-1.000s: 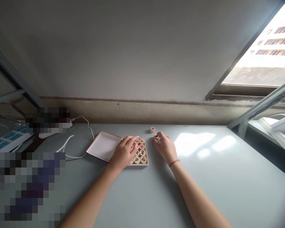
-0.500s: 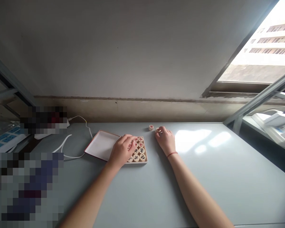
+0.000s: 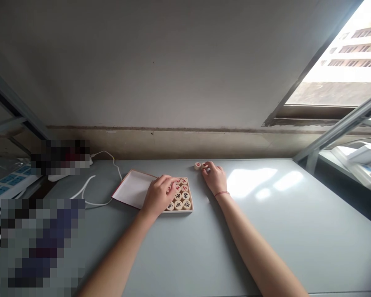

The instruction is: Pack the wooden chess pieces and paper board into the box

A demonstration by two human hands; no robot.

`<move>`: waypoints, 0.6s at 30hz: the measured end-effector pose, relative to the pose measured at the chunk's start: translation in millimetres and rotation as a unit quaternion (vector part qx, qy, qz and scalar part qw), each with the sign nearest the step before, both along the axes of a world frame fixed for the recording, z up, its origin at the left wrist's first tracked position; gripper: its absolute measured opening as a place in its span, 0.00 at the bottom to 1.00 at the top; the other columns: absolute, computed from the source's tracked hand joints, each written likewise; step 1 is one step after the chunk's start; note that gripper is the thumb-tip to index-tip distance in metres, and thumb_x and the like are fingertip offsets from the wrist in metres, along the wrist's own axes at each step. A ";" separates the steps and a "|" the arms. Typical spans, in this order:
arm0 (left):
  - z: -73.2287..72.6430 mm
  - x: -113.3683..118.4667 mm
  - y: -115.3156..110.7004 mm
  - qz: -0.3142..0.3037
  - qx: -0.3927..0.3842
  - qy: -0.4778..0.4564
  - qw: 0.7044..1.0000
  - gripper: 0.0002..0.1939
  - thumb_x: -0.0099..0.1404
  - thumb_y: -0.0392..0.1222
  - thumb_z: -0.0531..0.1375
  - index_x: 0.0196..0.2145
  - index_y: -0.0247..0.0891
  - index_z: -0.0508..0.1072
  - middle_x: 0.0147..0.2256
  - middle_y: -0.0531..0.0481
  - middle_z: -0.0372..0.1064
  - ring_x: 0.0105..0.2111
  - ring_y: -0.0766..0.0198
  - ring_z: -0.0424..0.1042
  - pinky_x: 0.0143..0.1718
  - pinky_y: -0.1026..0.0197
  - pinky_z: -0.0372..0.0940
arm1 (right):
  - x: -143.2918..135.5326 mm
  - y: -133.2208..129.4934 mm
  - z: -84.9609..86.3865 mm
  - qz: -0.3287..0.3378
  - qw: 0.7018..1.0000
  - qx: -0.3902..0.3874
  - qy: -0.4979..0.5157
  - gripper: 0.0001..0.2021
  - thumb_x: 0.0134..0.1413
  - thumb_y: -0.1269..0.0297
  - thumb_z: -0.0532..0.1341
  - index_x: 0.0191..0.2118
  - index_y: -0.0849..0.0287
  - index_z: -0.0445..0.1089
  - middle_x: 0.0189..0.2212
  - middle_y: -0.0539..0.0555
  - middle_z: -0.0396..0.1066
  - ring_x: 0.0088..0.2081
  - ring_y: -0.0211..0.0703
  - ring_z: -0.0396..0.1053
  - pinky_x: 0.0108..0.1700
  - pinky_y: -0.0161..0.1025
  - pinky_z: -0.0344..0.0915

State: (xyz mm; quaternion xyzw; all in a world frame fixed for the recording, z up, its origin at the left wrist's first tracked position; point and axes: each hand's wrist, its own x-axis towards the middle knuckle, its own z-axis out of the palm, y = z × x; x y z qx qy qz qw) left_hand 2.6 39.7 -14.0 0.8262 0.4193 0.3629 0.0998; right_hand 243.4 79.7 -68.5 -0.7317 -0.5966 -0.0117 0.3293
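Round wooden pieces with red and black characters fill the visible part of a shallow box (image 3: 192,202). My left hand (image 3: 159,194) lies over the box's left part, fingers bent over the red-marked pieces; whether it grips one is hidden. Beyond the box, a loose piece with a red character (image 3: 197,166) stands on the grey table. Right beside it is a second red-marked piece (image 3: 204,165), pinched between the thumb and fingers of my right hand (image 3: 214,177). The box's white-lined lid (image 3: 132,187) lies open, partly under my left hand.
A white cable (image 3: 97,204) curls left of the lid. Power strips (image 3: 10,181) lie at the far left, near blurred items. The wall (image 3: 173,144) borders the table's back edge (image 3: 259,159). Metal frame bars (image 3: 336,128) rise at the right, with white objects behind them.
My right hand has moved slightly left and away from me, bringing its piece up against the loose one. My left hand has stayed over the box.
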 end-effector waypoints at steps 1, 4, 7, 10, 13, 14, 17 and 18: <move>-0.3 0.1 0.1 0.007 0.003 0.008 1.000 0.11 0.66 0.36 0.52 0.40 0.42 0.73 0.38 0.50 0.73 0.37 0.64 0.73 0.42 0.61 0.64 | -0.2 -1.0 0.7 0.000 1.000 0.003 0.005 0.09 0.52 0.64 0.54 0.39 0.55 0.68 0.31 0.54 0.74 0.38 0.49 0.64 0.40 0.42 0.58; 0.9 1.3 1.0 0.058 0.004 0.049 0.997 0.10 0.65 0.36 0.53 0.38 0.41 0.74 0.37 0.51 0.74 0.38 0.62 0.72 0.42 0.59 0.61 | -4.8 -8.3 7.3 -0.005 0.999 0.041 0.027 0.12 0.52 0.63 0.54 0.42 0.57 0.67 0.37 0.57 0.73 0.40 0.50 0.65 0.42 0.43 0.59; 5.1 4.6 3.3 0.144 -0.012 0.131 0.981 0.12 0.65 0.37 0.52 0.31 0.39 0.75 0.32 0.49 0.74 0.36 0.58 0.71 0.39 0.56 0.57 | -18.4 -22.4 19.1 0.038 0.996 0.039 0.076 0.13 0.54 0.60 0.52 0.43 0.57 0.66 0.38 0.57 0.73 0.37 0.47 0.67 0.39 0.42 0.61; 9.1 11.1 6.4 0.196 -0.044 0.218 0.955 0.17 0.66 0.39 0.50 0.26 0.37 0.76 0.29 0.45 0.74 0.36 0.54 0.69 0.38 0.53 0.55 | -37.5 -37.2 30.1 0.097 0.984 -0.052 0.140 0.14 0.57 0.55 0.51 0.44 0.54 0.64 0.35 0.52 0.74 0.25 0.40 0.67 0.31 0.38 0.61; 9.9 20.5 8.0 0.204 -0.077 0.259 0.941 0.21 0.67 0.43 0.48 0.27 0.37 0.78 0.32 0.42 0.74 0.38 0.51 0.68 0.39 0.51 0.54 | -52.5 -46.6 35.0 0.113 0.976 -0.090 0.162 0.14 0.58 0.52 0.50 0.43 0.53 0.64 0.35 0.51 0.75 0.22 0.39 0.66 0.29 0.37 0.60; 9.4 23.8 8.0 0.203 -0.084 0.263 0.939 0.21 0.67 0.45 0.48 0.28 0.37 0.78 0.33 0.42 0.74 0.38 0.51 0.67 0.40 0.50 0.54 | -55.5 -48.3 35.2 0.117 0.976 -0.089 0.163 0.14 0.58 0.51 0.50 0.42 0.53 0.64 0.36 0.52 0.75 0.23 0.39 0.66 0.28 0.37 0.60; 5.8 31.9 6.4 0.201 -0.087 0.256 0.942 0.21 0.68 0.46 0.48 0.31 0.38 0.79 0.34 0.42 0.73 0.40 0.51 0.66 0.40 0.50 0.53 | -59.6 -50.9 33.0 0.138 0.975 -0.080 0.158 0.14 0.58 0.52 0.50 0.43 0.53 0.63 0.37 0.52 0.76 0.23 0.39 0.67 0.28 0.37 0.59; 3.9 33.6 5.7 0.202 -0.083 0.250 0.943 0.21 0.68 0.46 0.48 0.31 0.38 0.78 0.34 0.42 0.73 0.40 0.51 0.66 0.41 0.51 0.53 | -60.0 -51.2 31.7 0.144 0.975 -0.075 0.154 0.14 0.58 0.52 0.50 0.43 0.53 0.63 0.37 0.53 0.76 0.23 0.40 0.67 0.27 0.37 0.59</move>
